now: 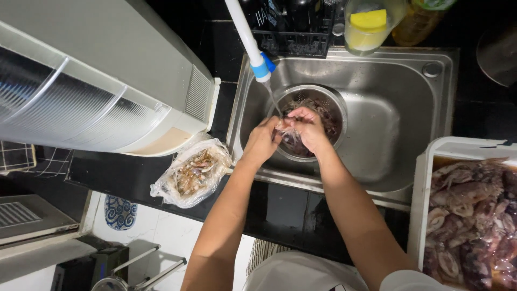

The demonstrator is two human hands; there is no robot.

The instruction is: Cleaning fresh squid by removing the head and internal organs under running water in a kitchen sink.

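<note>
Both hands point(291, 134) pinch pale, limp squid point(287, 129) under water.

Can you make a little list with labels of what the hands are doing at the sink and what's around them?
left hand: holds a piece of squid under the running water
right hand: grips the same piece
faucet: white, blue tip
colander: metal, in the sink, squid inside
white tub: right side, full of squid
plastic bag: on the counter, left of sink

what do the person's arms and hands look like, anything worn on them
Both forearms are bare, with no gloves, watch or rings visible on the left hand or right hand. A pale sleeve edge shows at the right upper arm; the fingers are uncovered.
</note>
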